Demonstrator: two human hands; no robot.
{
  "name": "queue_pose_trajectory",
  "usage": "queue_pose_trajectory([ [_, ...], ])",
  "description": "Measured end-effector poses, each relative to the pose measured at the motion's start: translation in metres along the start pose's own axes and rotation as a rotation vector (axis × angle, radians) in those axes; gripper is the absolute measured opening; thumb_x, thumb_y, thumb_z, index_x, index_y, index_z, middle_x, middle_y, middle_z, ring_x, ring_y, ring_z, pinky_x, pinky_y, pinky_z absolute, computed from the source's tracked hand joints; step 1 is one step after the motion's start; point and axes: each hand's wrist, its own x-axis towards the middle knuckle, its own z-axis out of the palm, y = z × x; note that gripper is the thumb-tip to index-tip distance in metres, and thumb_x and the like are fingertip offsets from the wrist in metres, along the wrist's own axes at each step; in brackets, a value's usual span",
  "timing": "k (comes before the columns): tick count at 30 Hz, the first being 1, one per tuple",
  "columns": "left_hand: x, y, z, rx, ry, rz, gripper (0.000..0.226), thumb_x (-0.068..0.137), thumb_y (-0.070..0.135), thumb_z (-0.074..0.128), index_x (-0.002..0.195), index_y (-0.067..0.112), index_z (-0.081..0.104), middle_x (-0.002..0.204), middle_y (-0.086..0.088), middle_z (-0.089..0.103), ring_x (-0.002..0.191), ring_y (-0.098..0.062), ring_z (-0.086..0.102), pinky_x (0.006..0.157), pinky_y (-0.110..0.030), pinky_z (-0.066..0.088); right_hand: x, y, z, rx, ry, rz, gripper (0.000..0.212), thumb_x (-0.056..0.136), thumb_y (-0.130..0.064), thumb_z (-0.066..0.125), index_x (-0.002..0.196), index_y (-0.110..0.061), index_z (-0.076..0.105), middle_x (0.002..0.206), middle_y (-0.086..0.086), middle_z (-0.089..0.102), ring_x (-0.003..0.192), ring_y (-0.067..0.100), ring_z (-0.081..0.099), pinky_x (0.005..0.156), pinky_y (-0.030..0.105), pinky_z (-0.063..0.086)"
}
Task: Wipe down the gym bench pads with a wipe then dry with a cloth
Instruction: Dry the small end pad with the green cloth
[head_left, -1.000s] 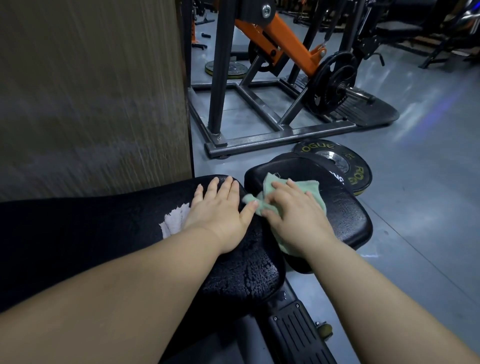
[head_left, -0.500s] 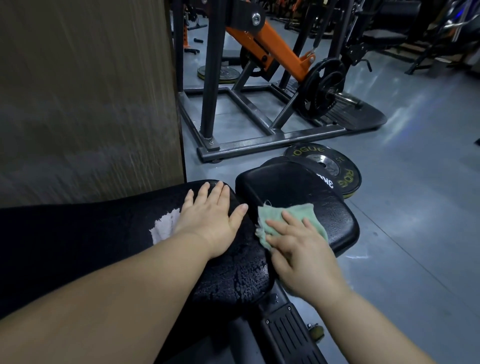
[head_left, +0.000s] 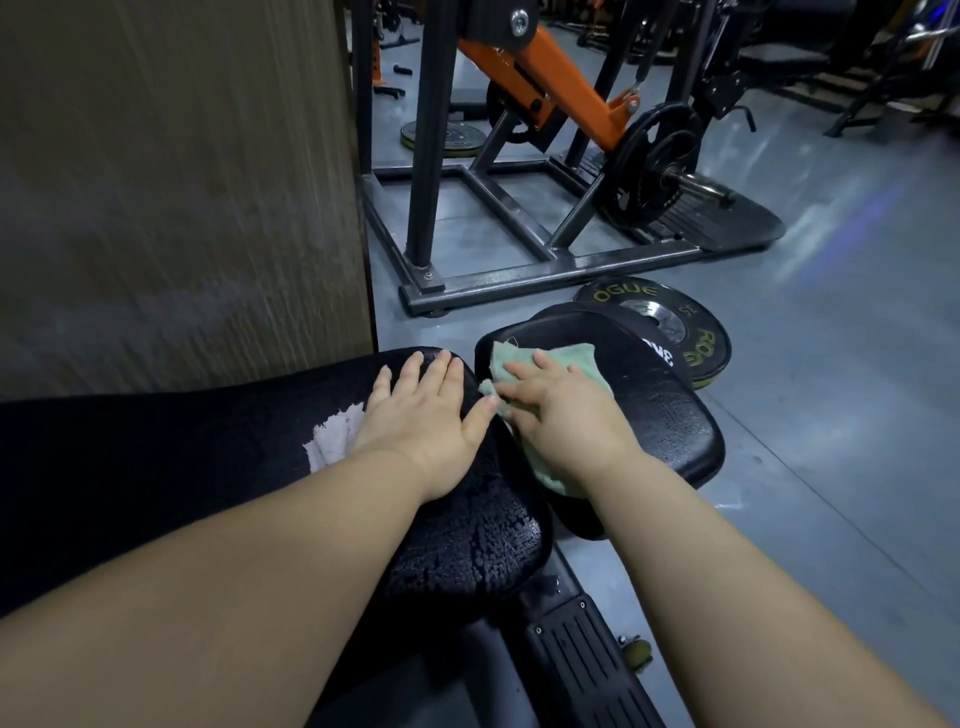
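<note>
Green cloth under the flat right hand dries the seat pad; left hand, flat, rests on the wipe. Back pad looks wet, undried.

Weight plate, orange-armed machine

The cloth is pale green on the black seat pad. The black back pad looks crackled, with a white patch. Upper left there's a brown wood-grain panel, and beyond it an orange machine arm and a black weight plate lettered yellow-green.
</note>
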Motion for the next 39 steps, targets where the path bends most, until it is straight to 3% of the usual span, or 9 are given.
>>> queue_pose_trajectory([
  [3, -0.001, 0.001, -0.001, -0.001, -0.005, 0.002, 0.070, 0.097, 0.059, 0.000, 0.156, 0.020, -0.001, 0.163, 0.006, -0.008, 0.149, -0.016, -0.012, 0.121, -0.042, -0.007, -0.027, 0.001, 0.007, -0.025, 0.084, -0.029, 0.035, 0.096, -0.027, 0.051, 0.131, -0.032, 0.058, 0.146, -0.011, 0.044, 0.143, 0.018, 0.027, 0.116, 0.042, 0.022],
  [6, -0.001, 0.000, -0.002, -0.005, -0.004, 0.003, 0.071, 0.097, 0.059, 0.001, 0.156, 0.020, -0.002, 0.163, 0.006, -0.008, 0.149, -0.017, -0.013, 0.121, -0.043, -0.007, -0.068, 0.005, 0.024, -0.018, 0.327, -0.037, 0.030, 0.083, -0.023, 0.063, 0.111, -0.030, 0.071, 0.127, -0.010, 0.062, 0.127, 0.020, 0.051, 0.104, 0.046, 0.042],
  [8, -0.001, 0.000, -0.002, -0.010, -0.005, 0.006, 0.071, 0.096, 0.059, 0.000, 0.156, 0.020, -0.002, 0.163, 0.006, -0.009, 0.149, -0.017, -0.013, 0.121, -0.043, -0.007, -0.089, 0.013, 0.040, 0.006, 0.456, -0.058, 0.028, 0.084, -0.028, 0.059, 0.109, -0.031, 0.071, 0.126, -0.012, 0.062, 0.125, 0.017, 0.052, 0.104, 0.042, 0.040],
  [12, -0.001, 0.001, -0.002, -0.007, -0.003, 0.009, 0.071, 0.096, 0.059, 0.000, 0.156, 0.020, -0.002, 0.163, 0.006, -0.009, 0.149, -0.017, -0.013, 0.121, -0.043, -0.007, -0.108, 0.026, 0.068, -0.010, 0.642, -0.186, 0.031, 0.086, -0.023, 0.058, 0.117, -0.027, 0.064, 0.129, -0.006, 0.060, 0.125, 0.020, 0.050, 0.105, 0.047, 0.035],
  [18, 0.000, 0.000, 0.000, -0.002, 0.007, 0.004, 0.073, 0.096, 0.062, 0.001, 0.156, 0.020, -0.001, 0.163, 0.006, -0.008, 0.149, -0.018, -0.012, 0.121, -0.044, -0.007, -0.091, 0.034, 0.058, -0.074, 0.667, -0.289, 0.025, 0.087, -0.024, 0.062, 0.110, -0.025, 0.072, 0.125, -0.006, 0.063, 0.119, 0.021, 0.057, 0.094, 0.048, 0.045],
  [25, 0.001, 0.001, 0.001, 0.026, 0.001, 0.000, 0.073, 0.095, 0.062, 0.002, 0.156, 0.021, -0.001, 0.163, 0.007, -0.008, 0.149, -0.017, -0.011, 0.121, -0.043, -0.006, -0.069, 0.016, 0.032, 0.045, 0.506, -0.061, 0.024, 0.078, -0.034, 0.064, 0.099, -0.035, 0.074, 0.115, -0.016, 0.068, 0.118, 0.013, 0.058, 0.100, 0.047, 0.045],
  [32, -0.001, 0.001, 0.000, 0.027, 0.003, -0.014, 0.072, 0.095, 0.062, 0.002, 0.156, 0.023, -0.003, 0.163, 0.008, -0.009, 0.149, -0.015, -0.012, 0.121, -0.041, -0.007, -0.099, 0.029, 0.089, -0.073, 0.906, -0.222, 0.026, 0.088, -0.025, 0.063, 0.113, -0.026, 0.067, 0.125, -0.003, 0.063, 0.118, 0.021, 0.055, 0.104, 0.048, 0.036],
  [39, 0.000, 0.003, 0.000, 0.039, 0.012, -0.013, 0.073, 0.095, 0.062, 0.003, 0.156, 0.023, -0.002, 0.163, 0.008, -0.008, 0.149, -0.016, -0.011, 0.121, -0.042, -0.006, -0.090, 0.049, 0.097, -0.133, 1.021, -0.309, 0.027, 0.088, -0.034, 0.062, 0.114, -0.029, 0.063, 0.123, -0.003, 0.059, 0.112, 0.021, 0.057, 0.102, 0.046, 0.038],
])
